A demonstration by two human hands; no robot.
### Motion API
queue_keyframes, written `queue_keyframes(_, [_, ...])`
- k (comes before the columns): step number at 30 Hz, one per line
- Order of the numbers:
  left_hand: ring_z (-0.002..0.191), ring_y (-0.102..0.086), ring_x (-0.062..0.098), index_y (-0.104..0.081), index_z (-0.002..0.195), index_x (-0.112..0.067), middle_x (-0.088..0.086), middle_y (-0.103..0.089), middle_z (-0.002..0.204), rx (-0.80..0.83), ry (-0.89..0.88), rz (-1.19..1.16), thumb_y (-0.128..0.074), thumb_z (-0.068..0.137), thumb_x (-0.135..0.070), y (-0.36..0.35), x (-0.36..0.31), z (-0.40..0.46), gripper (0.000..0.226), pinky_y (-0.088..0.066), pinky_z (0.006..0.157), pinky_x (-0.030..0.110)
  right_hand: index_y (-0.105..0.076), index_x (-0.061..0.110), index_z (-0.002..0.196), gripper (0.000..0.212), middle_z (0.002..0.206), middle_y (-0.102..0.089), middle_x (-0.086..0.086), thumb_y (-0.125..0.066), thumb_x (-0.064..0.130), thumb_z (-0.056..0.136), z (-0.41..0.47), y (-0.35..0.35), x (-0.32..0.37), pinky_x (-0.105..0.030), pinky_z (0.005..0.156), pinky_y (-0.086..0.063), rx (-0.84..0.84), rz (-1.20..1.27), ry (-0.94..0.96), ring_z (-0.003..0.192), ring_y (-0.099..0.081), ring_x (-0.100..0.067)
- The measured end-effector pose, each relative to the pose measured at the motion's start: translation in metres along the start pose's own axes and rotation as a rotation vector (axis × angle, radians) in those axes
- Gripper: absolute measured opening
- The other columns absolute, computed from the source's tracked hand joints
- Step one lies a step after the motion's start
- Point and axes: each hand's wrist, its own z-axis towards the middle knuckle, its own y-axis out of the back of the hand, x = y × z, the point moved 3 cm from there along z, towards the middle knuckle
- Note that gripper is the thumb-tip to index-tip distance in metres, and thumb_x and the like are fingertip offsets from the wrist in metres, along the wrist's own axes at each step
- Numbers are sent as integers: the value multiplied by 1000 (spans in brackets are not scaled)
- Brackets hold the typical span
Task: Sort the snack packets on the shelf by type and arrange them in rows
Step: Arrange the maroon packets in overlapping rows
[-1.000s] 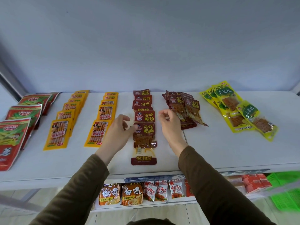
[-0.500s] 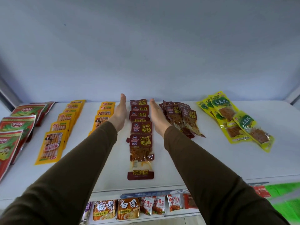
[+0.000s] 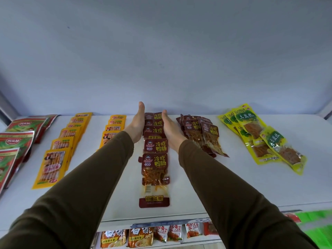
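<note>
A row of dark red duck-intestine packets [image 3: 155, 150] runs front to back down the middle of the white shelf [image 3: 197, 186]. My left hand [image 3: 136, 124] lies flat on edge against the row's left side, fingers straight. My right hand [image 3: 170, 129] presses the row's right side the same way. A loose pile of the same dark red packets [image 3: 201, 133] lies just right of my right hand. Two rows of orange packets [image 3: 61, 146] [image 3: 113, 130] lie to the left. Yellow-green packets [image 3: 260, 137] lie heaped at the right.
Red-and-green bags [image 3: 16, 141] overlap along the shelf's left edge. A lower shelf holds more snack packets [image 3: 142, 236]. A green basket [image 3: 316, 227] shows at the bottom right. The back wall stands right behind the rows.
Both hands went from pinching at a packet near the row's middle to stretching forward, flat on either side of the row's far end. The view tilted up slightly.
</note>
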Motion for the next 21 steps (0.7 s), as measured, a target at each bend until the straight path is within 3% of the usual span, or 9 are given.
queue_keyframes(2, [88,-77,17,-64,112,-22,4,-79,96,24,12,16,-16,87,-87,-2,2,-1,85,-54,74,34,-29,28,160,79,162,-40,-1,-28,75,97,-1,-1,0,-50,120,-35,3,-8,3,147,-41,-23])
queue_keyframes(4, [100,-75,19,-61,122,-22,-3,-78,108,29,10,13,-15,88,-86,-4,1,-4,86,-53,78,32,-33,27,159,79,159,-44,-2,-28,76,96,0,1,0,-49,119,-38,-8,-11,9,144,-46,-23])
queue_keyframes(7, [146,-39,20,-24,159,-22,-7,-39,158,-36,-30,-9,-12,92,-81,1,-2,-13,90,-32,93,19,-32,30,159,81,160,-43,-4,-26,78,94,-6,9,-3,-39,114,-37,-61,-1,22,143,-46,-23])
queue_keyframes(9, [154,-18,19,-11,162,-26,-1,-16,169,-55,-52,-16,-11,92,-80,8,5,-23,88,-23,97,18,-25,33,160,84,166,-30,0,-24,81,92,-18,14,-10,-34,108,-27,-90,13,29,151,-31,-23])
queue_keyframes(12, [156,-10,16,-6,162,-31,-5,-6,170,-66,-49,16,-15,86,-87,18,26,-50,94,-17,110,28,-20,42,159,94,169,-20,8,-27,91,80,-41,20,-27,-41,116,-21,-133,7,41,155,-20,-19])
queue_keyframes(15, [146,-29,-1,-16,161,-30,-13,-24,164,-68,-70,20,-19,90,-84,15,48,-79,90,-22,103,22,-20,46,158,103,168,-21,12,-28,99,70,-62,20,-37,-42,119,-21,-150,-28,61,154,-23,-16])
queue_keyframes(17, [106,-52,-26,-32,154,-37,-32,-54,133,-25,-104,0,-17,93,-80,5,53,-95,76,-35,91,12,-20,41,160,101,168,-25,8,-29,93,73,-72,11,-39,-39,117,-24,-115,-5,59,153,-28,-19])
queue_keyframes(19, [78,-59,-28,-56,123,-43,-44,-65,89,0,-110,-30,-17,96,-75,-7,51,-108,56,-47,69,3,-20,37,162,99,167,-28,4,-28,86,77,-79,2,-38,-46,122,-27,-79,-14,67,151,-32,-21])
queue_keyframes(21, [73,-59,-27,-59,98,-40,-46,-64,76,1,-103,-75,-17,99,-70,-13,48,-115,52,-46,57,0,-18,35,162,97,167,-29,3,-26,83,78,-82,-4,-35,-53,122,-30,-77,-40,69,151,-33,-22])
